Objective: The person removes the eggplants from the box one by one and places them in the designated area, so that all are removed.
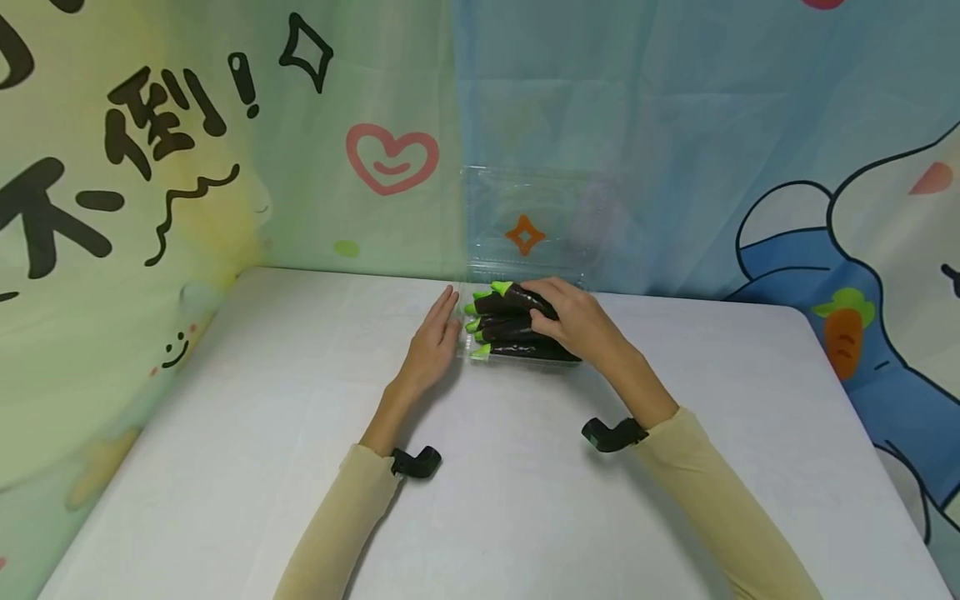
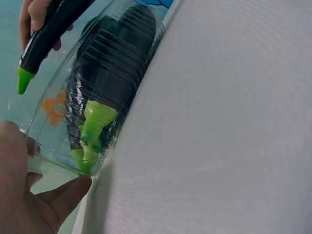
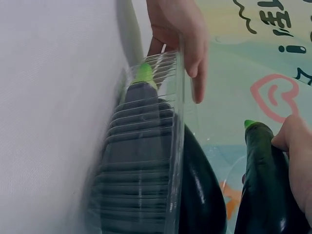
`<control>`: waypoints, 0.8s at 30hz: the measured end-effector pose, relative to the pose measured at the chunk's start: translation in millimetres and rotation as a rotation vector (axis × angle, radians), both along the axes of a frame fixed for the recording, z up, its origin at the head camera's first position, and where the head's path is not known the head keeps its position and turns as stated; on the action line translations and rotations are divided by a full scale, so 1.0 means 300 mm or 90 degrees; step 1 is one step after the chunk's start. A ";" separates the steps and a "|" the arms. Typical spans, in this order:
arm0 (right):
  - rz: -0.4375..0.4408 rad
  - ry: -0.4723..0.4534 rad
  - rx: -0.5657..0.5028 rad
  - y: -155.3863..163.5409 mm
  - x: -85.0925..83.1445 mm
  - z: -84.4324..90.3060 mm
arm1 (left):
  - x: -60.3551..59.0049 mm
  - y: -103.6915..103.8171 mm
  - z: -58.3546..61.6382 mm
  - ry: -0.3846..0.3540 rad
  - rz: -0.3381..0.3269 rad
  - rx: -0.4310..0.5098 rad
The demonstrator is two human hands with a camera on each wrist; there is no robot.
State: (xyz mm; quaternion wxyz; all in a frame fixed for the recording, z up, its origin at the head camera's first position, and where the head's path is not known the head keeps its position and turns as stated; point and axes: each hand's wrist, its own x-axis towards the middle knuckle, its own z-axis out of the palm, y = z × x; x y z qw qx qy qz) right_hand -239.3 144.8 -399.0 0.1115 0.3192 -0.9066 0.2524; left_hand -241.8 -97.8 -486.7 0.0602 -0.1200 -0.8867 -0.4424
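A clear ribbed plastic box (image 3: 177, 146) stands at the far side of the table, its transparent lid (image 1: 540, 196) raised behind it. Inside lie several dark purple eggplants (image 1: 517, 350) with bright green stem ends pointing left. My right hand (image 1: 576, 318) grips another eggplant (image 2: 46, 41) between thumb and fingers, just above the rear part of the box. My left hand (image 1: 432, 343) rests against the box's left end with its fingers fairly straight. In the left wrist view one fingertip (image 2: 80, 184) touches the box's lower corner.
The white table (image 1: 510, 500) spreads out in front of the box and to both sides. A printed cloth backdrop (image 1: 570, 108) hangs right behind the table's far edge, close to the raised lid. Each wrist carries a black camera mount (image 1: 615, 435).
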 end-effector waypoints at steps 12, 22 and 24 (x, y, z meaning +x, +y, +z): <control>-0.071 -0.076 -0.030 0.004 0.039 0.020 | 0.000 0.000 0.001 0.008 -0.002 -0.005; -0.126 0.004 -0.068 0.024 0.076 -0.016 | -0.004 0.001 -0.002 0.004 -0.003 -0.001; -0.121 0.002 -0.091 0.027 0.074 -0.024 | -0.003 0.000 -0.002 0.006 -0.002 -0.002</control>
